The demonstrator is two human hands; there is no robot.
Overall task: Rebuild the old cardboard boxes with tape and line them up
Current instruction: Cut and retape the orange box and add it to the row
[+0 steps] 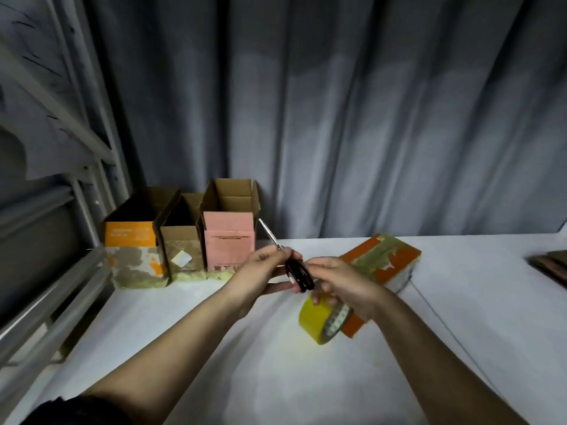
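Two bare forearms reach forward from the bottom edge over a white table [276,378], a dark sleeve at the left elbow. The hands meet close together above the table's middle. The right hand [343,286] has its fingers curled through the core of a yellow roll of tape [322,320], which hangs on edge below the palm, just above the table. The left hand [260,265] pinches a pair of scissors [294,265] near the pivot; the black handles point down toward the right hand's fingers and seem to touch them, while the shut metal blades slant up and back to the left. Whether the right hand also grips the handles cannot be told.

Just behind the right hand lies an orange box [383,265] on its side, closed, with strips of yellowish tape across its torn top face.

Farther back on the left, three open boxes stand side by side in a row, touching: an orange-banded box [132,250] with a worn, peeling front, a plain brown box [181,250] with a white label, and a taller pink box [230,240] with its flaps up. Tape shows along their bases.

A grey curtain [368,118] hangs behind the table, a metal frame [61,148] stands at the left, and some dark flat cardboard [549,265] lies at the right edge.
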